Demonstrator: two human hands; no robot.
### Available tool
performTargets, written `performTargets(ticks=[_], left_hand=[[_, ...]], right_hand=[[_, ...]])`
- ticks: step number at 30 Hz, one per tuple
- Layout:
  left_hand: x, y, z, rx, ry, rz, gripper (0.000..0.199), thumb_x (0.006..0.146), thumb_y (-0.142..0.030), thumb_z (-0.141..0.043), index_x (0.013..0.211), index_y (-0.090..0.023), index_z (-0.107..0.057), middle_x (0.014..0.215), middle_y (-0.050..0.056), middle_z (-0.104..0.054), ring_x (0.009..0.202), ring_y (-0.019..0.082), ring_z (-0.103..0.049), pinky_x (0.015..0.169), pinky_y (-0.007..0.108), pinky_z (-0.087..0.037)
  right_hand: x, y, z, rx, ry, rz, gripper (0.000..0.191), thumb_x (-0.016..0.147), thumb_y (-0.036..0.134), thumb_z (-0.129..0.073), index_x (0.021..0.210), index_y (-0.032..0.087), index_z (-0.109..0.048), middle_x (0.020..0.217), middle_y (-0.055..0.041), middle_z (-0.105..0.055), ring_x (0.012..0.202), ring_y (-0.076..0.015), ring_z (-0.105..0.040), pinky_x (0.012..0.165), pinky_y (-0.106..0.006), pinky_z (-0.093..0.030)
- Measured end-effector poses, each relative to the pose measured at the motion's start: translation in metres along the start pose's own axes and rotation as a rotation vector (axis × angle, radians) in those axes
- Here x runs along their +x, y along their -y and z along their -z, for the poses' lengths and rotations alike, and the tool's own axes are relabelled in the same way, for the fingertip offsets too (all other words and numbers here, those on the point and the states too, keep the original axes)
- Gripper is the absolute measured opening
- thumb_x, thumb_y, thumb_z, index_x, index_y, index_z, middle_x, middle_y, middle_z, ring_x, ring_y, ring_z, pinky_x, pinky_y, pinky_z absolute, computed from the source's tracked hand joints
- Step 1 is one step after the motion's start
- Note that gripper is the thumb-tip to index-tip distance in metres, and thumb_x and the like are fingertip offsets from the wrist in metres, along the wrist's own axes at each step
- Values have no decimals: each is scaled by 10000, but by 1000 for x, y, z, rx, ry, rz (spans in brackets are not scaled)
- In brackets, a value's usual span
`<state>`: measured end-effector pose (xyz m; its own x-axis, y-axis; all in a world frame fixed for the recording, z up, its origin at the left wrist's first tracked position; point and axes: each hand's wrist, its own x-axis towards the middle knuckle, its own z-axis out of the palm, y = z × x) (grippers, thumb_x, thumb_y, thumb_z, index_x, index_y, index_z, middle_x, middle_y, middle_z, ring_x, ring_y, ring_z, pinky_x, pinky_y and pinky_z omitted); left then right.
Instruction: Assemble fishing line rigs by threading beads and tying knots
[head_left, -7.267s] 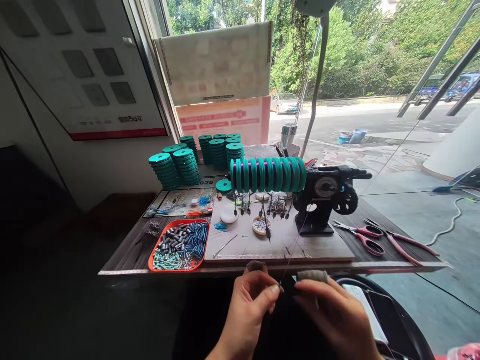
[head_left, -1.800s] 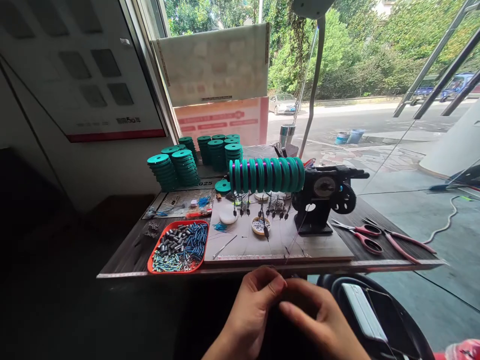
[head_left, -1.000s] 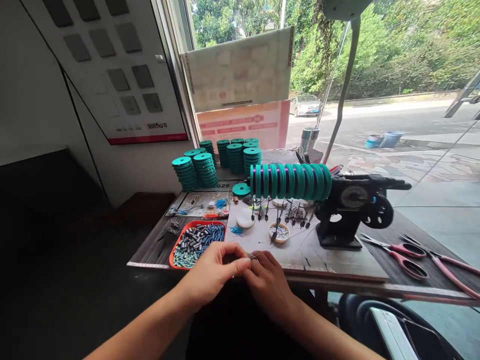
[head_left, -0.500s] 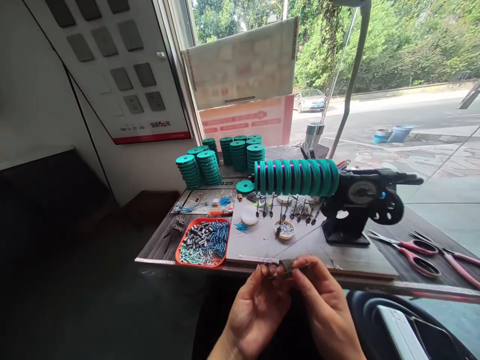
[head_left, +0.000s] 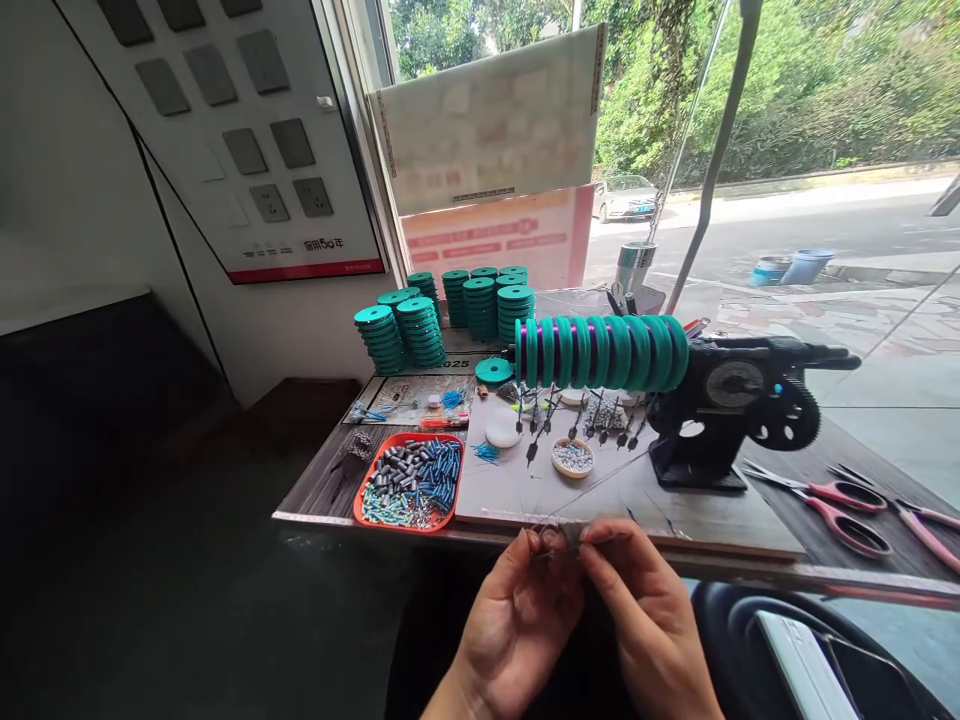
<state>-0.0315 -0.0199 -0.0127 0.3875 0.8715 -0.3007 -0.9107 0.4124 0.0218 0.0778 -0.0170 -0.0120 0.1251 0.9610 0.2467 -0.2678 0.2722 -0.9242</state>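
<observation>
Just in front of the bench edge, my left hand [head_left: 517,610] and my right hand [head_left: 652,600] meet, fingertips pinched. Between them is a small dark grey piece [head_left: 572,535] with thin strands near it; its exact kind is too small to make out. Both hands grip it from opposite sides. Beyond them stands a black winding device [head_left: 735,390] carrying a row of green foam spools [head_left: 600,352] wound with purple line. Thin lines with small dark weights [head_left: 532,455] dangle under the spools.
An orange tray [head_left: 358,515] holds grey cylinders and blue and green small parts. A round dish of white beads [head_left: 574,458] sits on the board [head_left: 487,500]. Stacked green spools [head_left: 420,332] stand behind. Scissors [head_left: 840,505] and pink-handled pliers [head_left: 922,525] lie at right.
The view has shifted slightly, moving the bench a little right in frame. The dangling weights have swung. Both hands keep their pinch on the grey piece, which has turned slightly.
</observation>
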Motion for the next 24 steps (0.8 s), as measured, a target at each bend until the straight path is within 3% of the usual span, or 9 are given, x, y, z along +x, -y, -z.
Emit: performTargets(ticks=[12,17,21,24], left_hand=[[0,1,0,-2,1,-6,70,758,-67,-650,728,-39,-707,738,89,-741,735,140,-683,782,227,-509],[0,1,-1,7,0,-8,66,755,-61,-646,737,-47,-708,732,77,-743,722,129,-682,764,210,-512],[-1,8,-4,81,-27,-32,120,653,-106,-747,763,-68,-718,784,75,-741,774,145,-673,781,205,-501],[-5,12,-2,221,-110,-147,186,570,-185,-817,722,-134,-723,734,42,-725,696,135,-654,696,209,-500]], right_hand=[[0,5,-3,-52,-28,89,68,755,278,-662,787,225,-633,696,5,-659,630,-138,-641,589,-195,-545],[-3,-1,-3,-101,16,162,58,784,218,-624,830,253,-627,720,20,-663,648,-133,-650,610,-187,-542],[-5,-10,5,-414,177,347,141,790,140,-587,828,261,-648,783,-8,-643,679,-151,-644,595,-217,-531],[-2,-8,17,-652,233,531,136,774,152,-589,842,254,-650,831,-37,-619,741,-179,-622,615,-256,-518]])
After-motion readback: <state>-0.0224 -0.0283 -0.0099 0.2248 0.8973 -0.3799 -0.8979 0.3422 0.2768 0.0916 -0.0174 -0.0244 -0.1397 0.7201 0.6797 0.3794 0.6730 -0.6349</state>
